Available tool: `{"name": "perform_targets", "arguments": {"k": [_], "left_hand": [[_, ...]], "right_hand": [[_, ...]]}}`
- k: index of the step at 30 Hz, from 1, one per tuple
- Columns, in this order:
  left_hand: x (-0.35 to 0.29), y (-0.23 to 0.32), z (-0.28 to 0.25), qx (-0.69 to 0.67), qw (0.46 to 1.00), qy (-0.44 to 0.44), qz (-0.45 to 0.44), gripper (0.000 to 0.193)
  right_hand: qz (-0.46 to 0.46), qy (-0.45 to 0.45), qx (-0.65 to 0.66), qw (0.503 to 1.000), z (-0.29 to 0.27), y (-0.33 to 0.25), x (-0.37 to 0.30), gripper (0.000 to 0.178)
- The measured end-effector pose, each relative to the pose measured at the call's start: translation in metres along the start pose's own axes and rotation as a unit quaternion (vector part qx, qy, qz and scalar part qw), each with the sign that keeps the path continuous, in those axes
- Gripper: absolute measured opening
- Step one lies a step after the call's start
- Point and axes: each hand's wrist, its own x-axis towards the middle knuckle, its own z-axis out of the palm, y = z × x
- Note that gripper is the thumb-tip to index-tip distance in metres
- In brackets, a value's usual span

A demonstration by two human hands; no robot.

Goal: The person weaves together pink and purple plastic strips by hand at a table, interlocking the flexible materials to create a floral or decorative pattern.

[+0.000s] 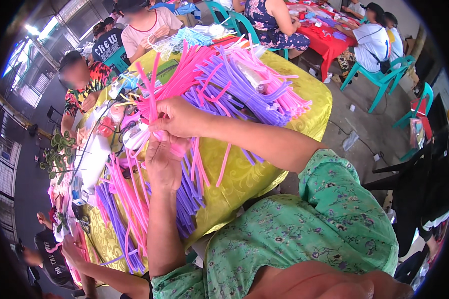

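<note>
My right hand (pixel 178 117) is closed, its thumb and fingers pinching pink pipe cleaners (pixel 148 102) whose long ends stick up above it. Just below, my left hand (pixel 164 162) is closed round the lower part of the same pink stems, its fingers touching those of the right. Exactly how the stems are joined is hidden behind the fingers. Beyond my right forearm lie a bundle of hot pink pipe cleaners (pixel 187 70) and a thick purple bundle (pixel 249 92). More purple stems (pixel 184 209) lie beside my left forearm, with pink stems (pixel 127 192) to its left.
A yellow patterned cloth (pixel 234 184) covers the table. A potted plant (pixel 57 152), cables and a white box-like object (pixel 96 162) stand to the left. Several people sit around this table and a red-covered one (pixel 314 42). Green plastic chairs (pixel 384 74) stand at right.
</note>
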Motion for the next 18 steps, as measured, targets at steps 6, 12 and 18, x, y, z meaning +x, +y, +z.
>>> {"name": "perform_targets", "arguments": {"k": [6, 12, 18], "left_hand": [[-0.003, 0.003, 0.008, 0.166, 0.979, 0.117, 0.015, 0.016], [-0.006, 0.009, 0.007, 0.152, 0.986, 0.061, 0.029, 0.015], [-0.010, 0.013, 0.016, 0.150, 0.985, 0.075, 0.031, 0.018]], "right_hand": [[-0.005, -0.013, 0.066, 0.998, -0.007, -0.010, 0.000, 0.007], [0.040, -0.078, 0.161, 0.983, -0.015, -0.018, 0.001, 0.004], [0.019, -0.088, 0.183, 0.979, -0.015, -0.011, 0.004, 0.003]]}}
